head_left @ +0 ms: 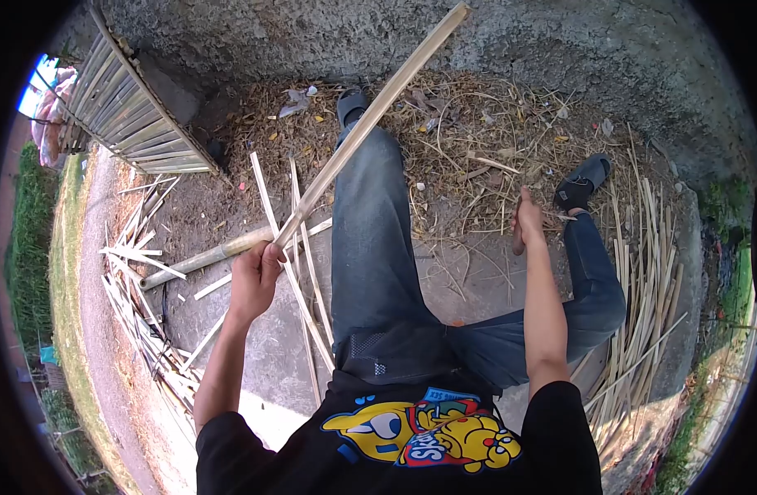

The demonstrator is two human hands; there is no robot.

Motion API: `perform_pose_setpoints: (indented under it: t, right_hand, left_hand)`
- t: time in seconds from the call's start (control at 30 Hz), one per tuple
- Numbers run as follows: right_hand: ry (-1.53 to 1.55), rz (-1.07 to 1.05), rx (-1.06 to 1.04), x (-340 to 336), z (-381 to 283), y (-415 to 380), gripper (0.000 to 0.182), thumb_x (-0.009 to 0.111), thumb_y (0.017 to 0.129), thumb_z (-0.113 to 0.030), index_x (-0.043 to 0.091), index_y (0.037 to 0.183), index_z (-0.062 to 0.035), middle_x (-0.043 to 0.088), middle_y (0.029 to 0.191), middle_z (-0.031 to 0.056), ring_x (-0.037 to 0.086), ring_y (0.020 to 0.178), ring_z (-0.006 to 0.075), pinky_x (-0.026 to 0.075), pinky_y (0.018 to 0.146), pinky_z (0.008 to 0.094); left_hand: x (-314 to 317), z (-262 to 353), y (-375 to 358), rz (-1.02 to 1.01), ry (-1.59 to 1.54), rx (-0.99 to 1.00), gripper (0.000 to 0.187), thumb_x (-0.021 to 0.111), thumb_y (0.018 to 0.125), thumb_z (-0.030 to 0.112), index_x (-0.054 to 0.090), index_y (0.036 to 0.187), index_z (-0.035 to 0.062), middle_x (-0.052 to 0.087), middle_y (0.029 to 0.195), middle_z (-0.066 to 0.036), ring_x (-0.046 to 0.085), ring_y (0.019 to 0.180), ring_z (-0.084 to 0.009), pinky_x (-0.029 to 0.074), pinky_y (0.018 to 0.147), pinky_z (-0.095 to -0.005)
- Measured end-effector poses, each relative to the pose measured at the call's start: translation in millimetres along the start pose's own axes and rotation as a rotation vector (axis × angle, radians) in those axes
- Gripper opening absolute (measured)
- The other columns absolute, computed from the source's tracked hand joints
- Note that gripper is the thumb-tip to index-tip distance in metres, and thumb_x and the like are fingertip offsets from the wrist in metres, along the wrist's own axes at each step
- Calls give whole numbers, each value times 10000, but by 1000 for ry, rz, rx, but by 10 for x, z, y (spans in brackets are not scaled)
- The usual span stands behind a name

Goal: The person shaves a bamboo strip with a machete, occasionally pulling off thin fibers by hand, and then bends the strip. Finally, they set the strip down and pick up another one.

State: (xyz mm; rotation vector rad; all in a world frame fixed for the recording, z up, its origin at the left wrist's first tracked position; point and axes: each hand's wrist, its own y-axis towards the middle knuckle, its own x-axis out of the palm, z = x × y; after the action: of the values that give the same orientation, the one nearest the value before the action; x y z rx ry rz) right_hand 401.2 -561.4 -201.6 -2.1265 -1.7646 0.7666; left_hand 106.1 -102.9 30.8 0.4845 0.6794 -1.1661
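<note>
My left hand is closed around the lower end of a long split bamboo strip, which slants up and to the right across my leg. Its far tip reaches in front of the rough wall. Over on the right, my right hand is closed, apart from the strip, near my sandalled foot. A brown, handle-like end shows just below its fingers; what the tool is cannot be made out. Below my left hand, loose bamboo strips cross a thick bamboo pole on the ground.
Piles of split strips lie at right and left. A bamboo slat panel leans at upper left. Shavings and dry litter cover the ground before the concrete wall. My legs spread across the middle.
</note>
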Motion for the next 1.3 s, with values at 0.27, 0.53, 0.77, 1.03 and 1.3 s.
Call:
perform_pose_setpoints:
  t: [0.27,0.53,0.77,1.03,1.3]
  right_hand:
    - [49,-45,-34,82,-300,-258,614,555,966,-625,497,709,-70,521,590,41,523,439,177,430,415,358]
    - [147,-69,-88,-96,-202,-444,539,637,928,-589,482,752,-104,476,615,3,488,448,141,387,394,314]
    - [206,64,-234,-536,-839,-1158,386,752,909,-367,550,770,-69,516,597,3,502,443,111,388,400,285]
    - [153,677,-536,-2106,-774,-2500,242,706,956,-248,602,883,-42,522,643,3,488,443,85,380,395,257]
    - [-210,1068,-152,-3657,1809,-1484,268,795,775,-216,672,766,21,694,710,154,663,610,270,531,572,362]
  left_hand:
    - [69,-230,-33,74,-197,-53,427,479,1094,316,628,837,9,454,567,34,377,526,-48,294,487,-262]
    - [488,-1669,-353,531,-208,-354,476,446,1095,392,635,890,6,482,578,20,405,537,-57,312,494,-266]
    - [1347,-3436,-813,21,292,-718,792,447,1010,574,410,1460,-77,476,1379,-396,437,1317,-522,328,1116,-552]
    - [2087,-2865,-923,-446,378,-270,778,597,960,479,394,1480,-63,463,1440,-351,475,1342,-432,402,1092,-469]
    - [2253,-2675,-456,-535,455,-249,746,606,959,459,419,1469,-52,489,1420,-330,498,1319,-411,422,1070,-456]
